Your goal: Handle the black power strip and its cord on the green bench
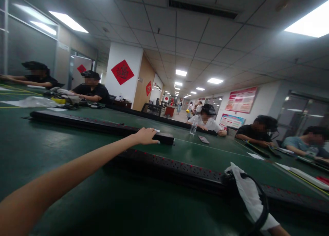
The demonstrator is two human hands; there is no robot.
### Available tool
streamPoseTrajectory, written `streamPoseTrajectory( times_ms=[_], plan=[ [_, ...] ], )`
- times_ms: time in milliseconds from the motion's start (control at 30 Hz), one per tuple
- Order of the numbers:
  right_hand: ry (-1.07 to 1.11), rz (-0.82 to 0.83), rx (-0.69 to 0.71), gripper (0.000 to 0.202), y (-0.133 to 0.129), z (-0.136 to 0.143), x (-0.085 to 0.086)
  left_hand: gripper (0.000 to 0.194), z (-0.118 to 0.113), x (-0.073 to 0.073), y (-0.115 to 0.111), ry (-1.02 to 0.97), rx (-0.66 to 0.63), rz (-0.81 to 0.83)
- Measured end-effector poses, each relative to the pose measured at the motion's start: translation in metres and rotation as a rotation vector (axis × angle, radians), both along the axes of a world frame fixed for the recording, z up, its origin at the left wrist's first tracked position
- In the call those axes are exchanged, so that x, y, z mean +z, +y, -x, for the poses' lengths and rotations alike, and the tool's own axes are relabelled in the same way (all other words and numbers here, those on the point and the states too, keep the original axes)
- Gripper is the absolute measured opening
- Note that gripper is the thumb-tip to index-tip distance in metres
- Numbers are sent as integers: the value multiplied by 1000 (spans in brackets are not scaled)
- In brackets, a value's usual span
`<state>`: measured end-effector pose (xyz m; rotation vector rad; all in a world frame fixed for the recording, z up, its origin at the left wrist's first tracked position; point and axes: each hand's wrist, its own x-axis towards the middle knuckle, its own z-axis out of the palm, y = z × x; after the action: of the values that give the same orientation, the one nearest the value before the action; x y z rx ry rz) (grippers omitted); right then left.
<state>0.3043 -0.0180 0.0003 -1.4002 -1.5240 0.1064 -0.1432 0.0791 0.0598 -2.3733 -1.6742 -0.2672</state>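
My bare left hand (147, 136) reaches out and lies, fingers extended, on the right end of a long black bar (87, 123). A small white piece (157, 130) shows beside its fingers. Nearer to me lies a second long black bar (180, 167) with rows of sockets and red dots. At lower right, my right hand (244, 189), in a loose white glove, rests at this second bar. A thick black cable (264, 203) loops beside it. Its fingers are too dark and blurred to make out.
The bars lie on a green table (77, 167). A water bottle (193, 126) and a phone (204, 139) stand and lie beyond them. Several people sit around the far edges. Plastic wrap (38, 102), gloves and tools lie at the left; white strips (308, 177) at the right.
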Motion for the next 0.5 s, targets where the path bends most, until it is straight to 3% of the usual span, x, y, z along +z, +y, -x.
streamPoseTrajectory(
  times_ms=[200, 300, 500],
  plan=[
    [52, 24, 78, 44, 0, 15, 3, 98, -35, -23, 72, -13, 15, 84],
    [35, 19, 125, 42, 7, 34, 6, 106, -35, -37, 92, -15, 47, 122],
    [-88, 67, 396, 43, 0, 73, 9, 103, -27, -53, 120, 3, 49, 126]
  ],
)
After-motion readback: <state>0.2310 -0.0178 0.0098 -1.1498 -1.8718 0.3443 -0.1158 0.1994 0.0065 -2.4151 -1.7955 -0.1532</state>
